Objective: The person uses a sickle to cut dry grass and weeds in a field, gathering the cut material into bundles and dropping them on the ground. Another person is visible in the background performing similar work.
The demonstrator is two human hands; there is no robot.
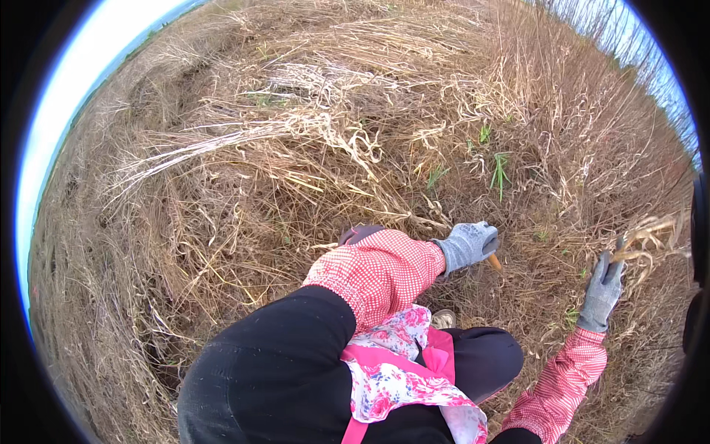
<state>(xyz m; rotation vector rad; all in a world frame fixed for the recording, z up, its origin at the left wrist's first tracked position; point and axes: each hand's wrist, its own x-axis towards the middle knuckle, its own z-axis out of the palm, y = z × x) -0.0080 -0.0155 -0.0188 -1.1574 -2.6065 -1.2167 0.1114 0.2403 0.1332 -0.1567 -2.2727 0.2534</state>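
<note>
My left hand (468, 244), in a grey work glove with a red-and-white checked oversleeve, is closed around a wooden tool handle (495, 263). The handle's end sticks out below the fist; the rest of the tool is hidden. Off to the right, my right hand (602, 291) wears a matching glove and grips dry, straw-coloured stalks (646, 238) with curled leaves. Those stalks reach toward the picture's right rim. Ahead of my left hand, a bundle of dry cut stalks (249, 133) lies across flattened grass.
More laid stalks (399, 41) spread farther ahead. Tall, thin dry stems (554, 72) stand at the upper right. Small green shoots (500, 172) grow from the dry ground cover. A floral apron (388, 383) hangs over my lap, and a shoe (444, 319) shows beneath me.
</note>
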